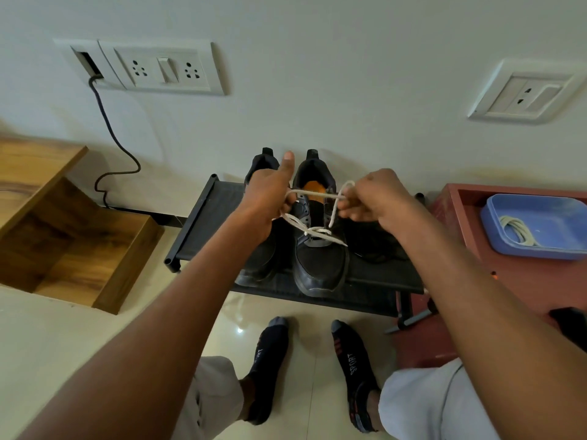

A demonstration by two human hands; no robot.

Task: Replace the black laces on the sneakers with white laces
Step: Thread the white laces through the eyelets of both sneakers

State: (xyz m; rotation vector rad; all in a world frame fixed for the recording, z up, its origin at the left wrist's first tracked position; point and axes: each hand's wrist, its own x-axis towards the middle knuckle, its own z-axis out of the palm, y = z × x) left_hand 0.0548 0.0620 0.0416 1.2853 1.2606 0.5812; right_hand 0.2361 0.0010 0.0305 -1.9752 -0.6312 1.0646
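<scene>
the pair of black low-top sneakers sits side by side on a low black fabric-topped shoe rack (206,214) against the wall; the right-hand black sneaker (319,258) already carries a soft off-white woven lace (313,232) crossing its lower eyelets, while the left-hand black sneaker (259,249) is mostly hidden behind the forearm. the left hand (270,198) has its fingers curled round one run of the lace, thumb sticking up; the right hand (370,201) pinches the other run between curled fingertips, a small loop standing above it. the lace spans taut between the two hands over the shoe's opening. it looks light, limp and a little grippy, so it probably handles best held close to its stiff tip for threading, with the shoe steadied by its own weight. another coil of white lace (516,233) lies in a shallow blue plastic tray (540,252) on the reddish-brown side table (470,265). a loose black lace (374,254) seems to lie on the rack beside the shoe
</scene>
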